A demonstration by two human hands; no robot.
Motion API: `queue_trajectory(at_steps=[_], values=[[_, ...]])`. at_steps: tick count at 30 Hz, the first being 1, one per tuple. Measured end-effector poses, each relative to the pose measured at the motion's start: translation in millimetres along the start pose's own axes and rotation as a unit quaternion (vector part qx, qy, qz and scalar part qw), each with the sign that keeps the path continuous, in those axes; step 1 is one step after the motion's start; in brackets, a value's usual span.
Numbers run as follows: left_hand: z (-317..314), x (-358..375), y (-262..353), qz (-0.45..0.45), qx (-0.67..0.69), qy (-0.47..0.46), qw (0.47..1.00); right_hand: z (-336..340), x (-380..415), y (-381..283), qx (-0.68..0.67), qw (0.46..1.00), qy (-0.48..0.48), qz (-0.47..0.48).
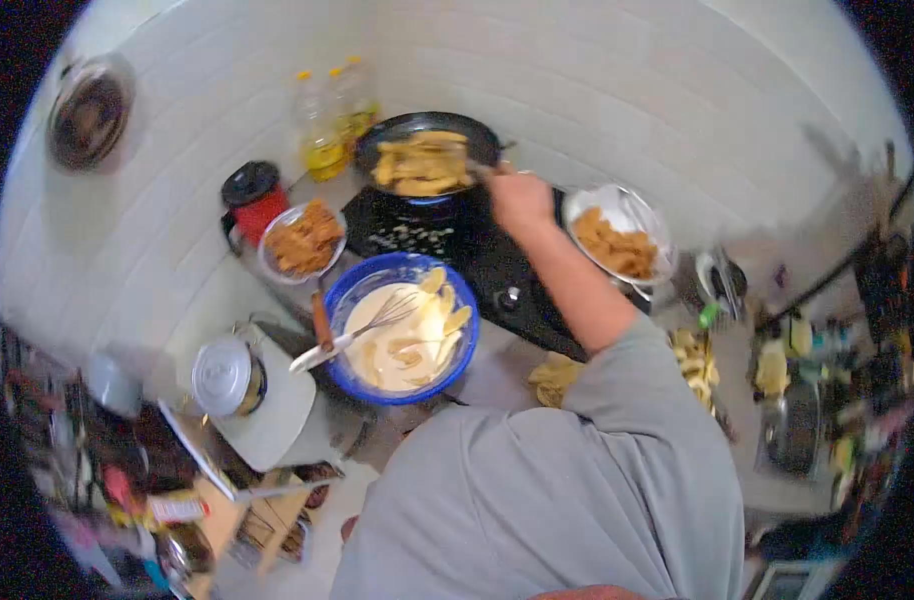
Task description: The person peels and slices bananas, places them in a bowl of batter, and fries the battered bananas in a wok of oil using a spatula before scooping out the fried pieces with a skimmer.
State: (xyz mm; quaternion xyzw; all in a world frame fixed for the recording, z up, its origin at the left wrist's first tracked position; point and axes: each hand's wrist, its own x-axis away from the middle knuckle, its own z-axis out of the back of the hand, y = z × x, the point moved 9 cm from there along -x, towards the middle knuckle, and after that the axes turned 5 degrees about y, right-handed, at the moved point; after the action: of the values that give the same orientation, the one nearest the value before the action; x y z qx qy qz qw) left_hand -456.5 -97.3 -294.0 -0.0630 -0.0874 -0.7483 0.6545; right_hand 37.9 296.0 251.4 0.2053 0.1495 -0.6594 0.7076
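At the right rim of a black frying pan [487, 141], my right hand [523, 206] is closed round a cooking utensil [478, 171], whose greyish end reaches over the food and is blurred. Golden battered pieces [422, 165] fill the pan, which sits over a blue flame on the black stove [537, 290]. Nearer to me is a blue bowl [397, 398] of pale batter with yellowish slices at its right side. A whisk [382, 312] rests in it, its white handle across the left rim. My left hand is out of view.
Plates of fried pieces stand left [304, 240] and right [617, 250] of the stove. Oil bottles [324, 140] and a red container with a black lid [257, 203] are at the back left. A lidded tin [229, 377] stands on a white surface.
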Motion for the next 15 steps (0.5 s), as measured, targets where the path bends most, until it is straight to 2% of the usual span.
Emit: queue_trajectory(at_steps=[3, 5, 9, 11, 15], values=[[50, -52, -8, -0.066, -0.026, 0.025, 0.997, -15, 9, -6, 0.011, 1.0, -0.016, -0.023], [77, -79, -3, -0.105, -0.036, 0.039, 0.993, -14, 17, -10, -0.032, 0.999, 0.021, -0.034], [111, -116, 4, -0.164, -0.047, 0.063, 0.983, -35, 22, -9, -0.108, 0.989, 0.028, -0.094], [128, -134, 12, -0.19, -0.048, 0.077, 0.978, -24, 34, -14, -0.073, 0.994, 0.034, -0.073], [144, -164, 31, -0.239, -0.041, 0.103, 0.965, 38, 71, -22, -0.105, 0.981, 0.161, -0.009]])
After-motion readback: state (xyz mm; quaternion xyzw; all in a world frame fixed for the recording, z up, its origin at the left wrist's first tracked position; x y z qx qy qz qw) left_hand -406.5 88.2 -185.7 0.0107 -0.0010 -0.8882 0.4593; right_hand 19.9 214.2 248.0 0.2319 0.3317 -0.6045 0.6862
